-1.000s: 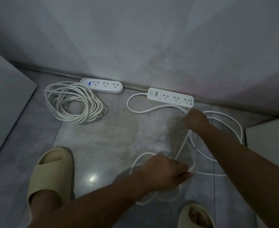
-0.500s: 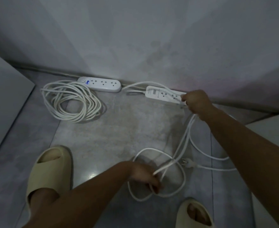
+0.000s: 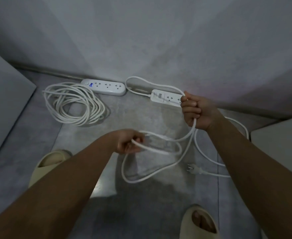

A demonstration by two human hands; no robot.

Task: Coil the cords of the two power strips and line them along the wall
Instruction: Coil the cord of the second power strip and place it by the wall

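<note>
Two white power strips lie at the foot of the wall. The left strip point(image 3: 104, 86) has its cord point(image 3: 74, 104) coiled on the floor beside it. The right strip point(image 3: 166, 99) has a loose white cord point(image 3: 152, 175) that loops from its left end over to my hands. My right hand point(image 3: 196, 111) grips this cord in front of the strip's right end, which it hides. My left hand point(image 3: 129, 141) holds a loop of the same cord above the floor. The plug point(image 3: 194, 169) lies on the floor at the right.
A grey wall point(image 3: 159, 40) runs along the back. My feet in beige slides stand at the lower left point(image 3: 47, 164) and bottom right point(image 3: 200, 223). A pale panel point(image 3: 2, 100) edges the left side and a white box edge point(image 3: 279, 140) the right.
My left hand has lifted its loop of cord off the floor and moved up. My right hand has turned and tightened on the cord near the right strip. The camera has drawn closer.
</note>
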